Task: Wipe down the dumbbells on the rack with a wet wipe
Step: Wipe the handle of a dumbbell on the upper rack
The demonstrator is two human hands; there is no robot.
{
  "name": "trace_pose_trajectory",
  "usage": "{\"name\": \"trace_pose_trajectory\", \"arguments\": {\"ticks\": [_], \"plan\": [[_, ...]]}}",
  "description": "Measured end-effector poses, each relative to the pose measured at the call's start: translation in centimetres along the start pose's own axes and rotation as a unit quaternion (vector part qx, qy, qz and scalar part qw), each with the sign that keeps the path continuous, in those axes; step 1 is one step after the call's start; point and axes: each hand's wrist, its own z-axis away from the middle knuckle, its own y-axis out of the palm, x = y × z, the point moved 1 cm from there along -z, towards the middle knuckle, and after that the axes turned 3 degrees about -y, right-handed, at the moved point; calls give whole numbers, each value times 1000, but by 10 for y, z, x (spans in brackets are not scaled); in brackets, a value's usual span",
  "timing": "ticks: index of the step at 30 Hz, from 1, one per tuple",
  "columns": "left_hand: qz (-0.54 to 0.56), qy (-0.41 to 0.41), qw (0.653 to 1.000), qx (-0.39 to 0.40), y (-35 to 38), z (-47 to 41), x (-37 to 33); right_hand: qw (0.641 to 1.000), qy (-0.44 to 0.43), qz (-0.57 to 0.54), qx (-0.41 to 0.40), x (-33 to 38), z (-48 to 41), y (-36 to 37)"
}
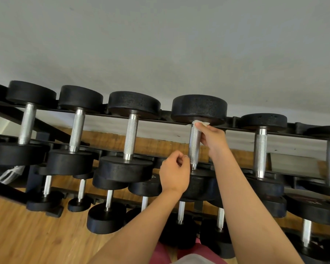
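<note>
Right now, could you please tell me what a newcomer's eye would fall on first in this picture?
At centre, the right hand holds a white wet wipe against the top of the knurled steel handle of an upper-tier dumbbell. The left hand is curled just beside that handle's lower end, holding nothing visible. Around them, black dumbbells fill the rack from edge to edge, below a grey wall.

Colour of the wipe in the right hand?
White. The wipe in the right hand shows best in the head view.
</note>
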Motion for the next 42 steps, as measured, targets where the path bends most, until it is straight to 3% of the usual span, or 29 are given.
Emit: {"name": "trace_pose_trajectory", "arguments": {"ticks": [3, 6, 19, 25, 30, 42], "plan": [[3, 0, 1000, -1, 0, 0, 0, 999, 11, -30, 29, 1, 2, -3], [5, 2, 1000, -1, 0, 0, 1, 999, -10, -51, -13, -1, 4, -8], [-2, -4, 1000, -7, 1, 1, 0, 997, -61, 37, -10, 9, 7, -17], [1, 0, 1000, -7, 1, 1, 0, 989, -66, 112, 65, -7, 13, -33], [-2, 5, 1000, -10, 1, 1, 0, 992, -57, 77, 83, -10, 15, -22], [-8, -2, 1000, -12, 1, 1, -1, 998, -68, 9, 15, -9, 11, -15]]}}
